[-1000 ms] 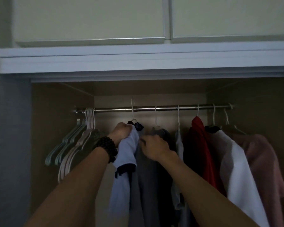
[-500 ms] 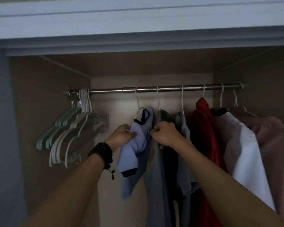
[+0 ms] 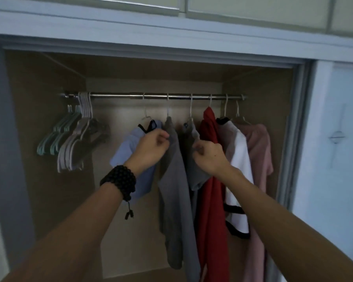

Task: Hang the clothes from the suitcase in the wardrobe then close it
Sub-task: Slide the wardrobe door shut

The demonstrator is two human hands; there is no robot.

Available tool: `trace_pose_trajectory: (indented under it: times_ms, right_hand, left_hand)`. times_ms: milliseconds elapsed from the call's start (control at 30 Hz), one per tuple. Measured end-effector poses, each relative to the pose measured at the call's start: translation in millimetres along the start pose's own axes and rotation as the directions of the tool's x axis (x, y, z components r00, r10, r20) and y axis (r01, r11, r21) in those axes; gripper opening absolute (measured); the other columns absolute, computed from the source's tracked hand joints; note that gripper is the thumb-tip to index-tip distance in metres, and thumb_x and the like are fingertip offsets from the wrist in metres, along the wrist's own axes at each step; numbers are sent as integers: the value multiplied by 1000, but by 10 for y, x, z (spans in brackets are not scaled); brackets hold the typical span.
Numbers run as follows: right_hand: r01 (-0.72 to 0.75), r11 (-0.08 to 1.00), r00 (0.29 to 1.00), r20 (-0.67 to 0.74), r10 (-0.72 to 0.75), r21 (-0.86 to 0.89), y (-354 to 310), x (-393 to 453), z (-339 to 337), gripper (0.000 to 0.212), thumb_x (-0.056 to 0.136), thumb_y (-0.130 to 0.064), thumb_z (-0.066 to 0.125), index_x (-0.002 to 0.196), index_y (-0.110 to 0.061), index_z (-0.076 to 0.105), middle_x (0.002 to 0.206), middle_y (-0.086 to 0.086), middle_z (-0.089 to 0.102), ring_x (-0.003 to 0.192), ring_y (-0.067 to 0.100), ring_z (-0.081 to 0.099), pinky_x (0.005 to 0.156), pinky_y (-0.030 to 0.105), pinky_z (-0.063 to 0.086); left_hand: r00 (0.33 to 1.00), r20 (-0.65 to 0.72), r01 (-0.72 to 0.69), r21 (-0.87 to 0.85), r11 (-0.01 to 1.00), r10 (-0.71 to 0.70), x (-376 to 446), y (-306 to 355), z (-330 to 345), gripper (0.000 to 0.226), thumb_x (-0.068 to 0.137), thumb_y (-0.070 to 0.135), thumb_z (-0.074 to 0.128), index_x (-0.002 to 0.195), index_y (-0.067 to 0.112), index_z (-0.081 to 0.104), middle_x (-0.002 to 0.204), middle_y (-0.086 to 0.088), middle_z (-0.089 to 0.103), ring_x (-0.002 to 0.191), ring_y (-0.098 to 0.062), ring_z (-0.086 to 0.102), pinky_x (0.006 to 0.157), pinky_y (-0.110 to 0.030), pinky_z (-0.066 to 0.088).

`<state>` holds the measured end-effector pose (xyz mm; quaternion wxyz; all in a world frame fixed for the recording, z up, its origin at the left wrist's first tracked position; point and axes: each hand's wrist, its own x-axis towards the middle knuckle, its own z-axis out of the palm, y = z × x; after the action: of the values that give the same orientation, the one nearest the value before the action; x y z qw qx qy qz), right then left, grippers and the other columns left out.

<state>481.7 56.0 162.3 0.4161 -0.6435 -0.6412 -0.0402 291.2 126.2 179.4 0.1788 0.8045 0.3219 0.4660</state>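
Both forearms rise from the lower corners toward the middle of the open wardrobe [image 3: 49, 110], the left from seven o'clock and the right from five o'clock. The left wrist carries a wrap of dark beads [image 3: 119, 181] with a short cord dangling below it. The left hand [image 3: 151, 148] is curled with its back to the camera, fingers closed at the seam where the light blue garment [image 3: 126, 151] meets the long grey garment [image 3: 173, 180]; which of the two it pinches cannot be told. The right hand [image 3: 209, 156] is curled into a loose fist just to the right, at three o'clock from the left hand, fingers bent around the edge of a second, shorter grey garment [image 3: 194, 165]; how firm that grip is cannot be told. Beyond the hands, the clothes hang in a row from the metal rail [image 3: 118, 96]: light blue with dark trim at the neck, grey, grey, then a red garment [image 3: 212, 200], a white one with black trim [image 3: 239, 169], and a pink one [image 3: 259, 145] at the far right end. At nine o'clock from the hands, a bunch of empty hangers [image 3: 73, 139], pale and teal, crowds the left end of the rail, well apart from the clothes. At twelve o'clock, cupboard doors [image 3: 253, 7] sit above the wardrobe frame. No writing or label can be read.
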Motion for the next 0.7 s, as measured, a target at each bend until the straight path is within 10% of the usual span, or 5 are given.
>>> trace_pose_trajectory:
  times_ms: [267, 433, 700]
  right_hand:
    - [-271, 948, 962, -11, 273, -167, 1001, -1019, -1069, 16, 85, -16, 53, 79, -9, 66, 69, 0, 64, 77, 24, 61, 68, 26, 46]
    - [-459, 876, 888, -33, 460, -150, 2008, -1511, -1730, 28, 83, -16, 52, 105, -16, 69, 98, 8, 70, 88, 23, 64, 72, 25, 49]
    - [-416, 869, 892, 68, 448, -267, 3402, -1683, -2363, 50, 90, -19, 52, 139, -17, 47, 133, 11, 55, 115, 24, 55, 97, 27, 41]
  left_hand:
    - [966, 232, -93, -104, 990, 116, -309, 969, 1344, 18, 93, 19, 56, 109, 25, 60, 91, 11, 64, 82, -3, 62, 69, -16, 47]
    - [905, 396, -118, -121, 986, 156, -395, 1440, 2361, 28, 94, 15, 54, 121, 18, 58, 100, 7, 63, 85, 0, 58, 67, -3, 42]
    - [837, 493, -313, 74, 947, 238, -498, 1802, 4005, 50, 94, 11, 49, 143, 11, 39, 138, -4, 45, 126, -17, 45, 110, -31, 35]
